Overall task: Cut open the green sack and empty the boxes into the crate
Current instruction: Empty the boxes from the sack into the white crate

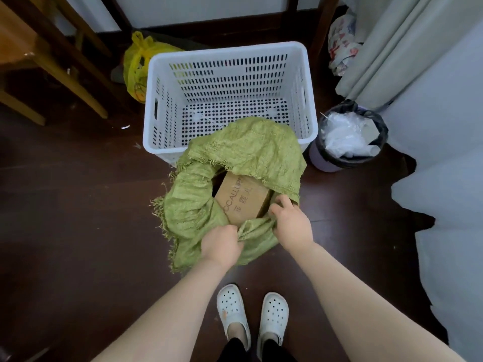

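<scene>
Head view, looking down at the floor. The green woven sack (pixel 235 184) stands already cut open on the dark floor, its frayed mouth gaping and its far flap draped over the near rim of the white perforated plastic crate (pixel 227 82), which appears empty. The left hand (pixel 222 244) is clenched on the near hem of the sack; the right hand (pixel 292 223) grips the same hem just to the right, its thumb and forefinger pinching a fold of the weave. Between and just beyond the fingers of both hands lies a brown cardboard box (pixel 244 201), printed side up, inside the mouth; whether more boxes lie beneath it cannot be told. Beyond the right fingers, to the right of the crate, stands a bin with a black liner (pixel 352 137); beyond the left fingers, at the crate's far left corner, a yellow plastic bag (pixel 138 64).

Handling, as a judgement: the woven cloth is soft, limp and probably slippery, with an edge that frays, so a bunched fistful of hem will hold better than a loose thread. The box looks stiff and light enough to lift by its two short sides. To tip the load out, a grip low on the sack's closed end would likely serve best.
</scene>
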